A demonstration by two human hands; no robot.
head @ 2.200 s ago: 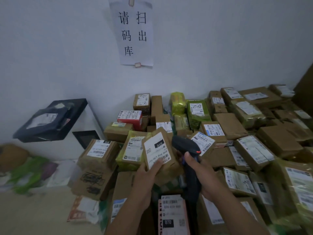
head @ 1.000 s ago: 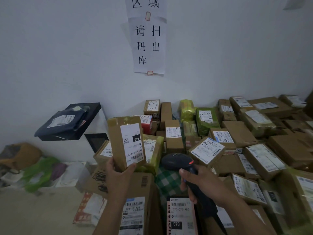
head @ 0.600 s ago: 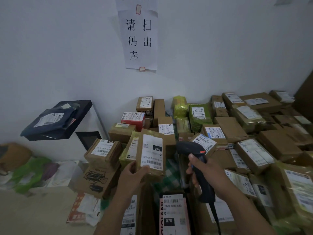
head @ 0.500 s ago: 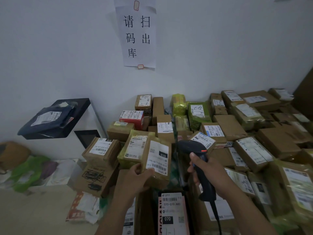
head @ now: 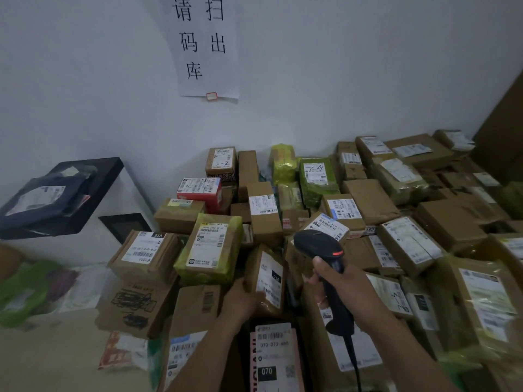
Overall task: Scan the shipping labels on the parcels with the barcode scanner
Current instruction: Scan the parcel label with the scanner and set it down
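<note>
My left hand (head: pixel 240 302) grips a small brown parcel (head: pixel 266 278) from its lower left side. The parcel is tilted, and its white shipping label (head: pixel 271 280) marked 010 faces right. My right hand (head: pixel 338 290) holds a black barcode scanner (head: pixel 325 250) by its handle, just right of the parcel. The scanner's head has an orange button and points up and to the left. Its cable (head: pixel 353 360) hangs down toward the bottom edge.
Several labelled cardboard parcels (head: pixel 407 244) cover the pile from the centre out to the right. A green-wrapped parcel (head: pixel 210 247) and a brown 010 box (head: pixel 144 250) sit to the left. A black stand (head: pixel 56 193) with a dark bag is at far left. A paper sign (head: pixel 203 43) hangs on the wall.
My left hand has lowered the parcel toward the pile and turned its label to the right. The scanner has stayed close beside it in my right hand.
</note>
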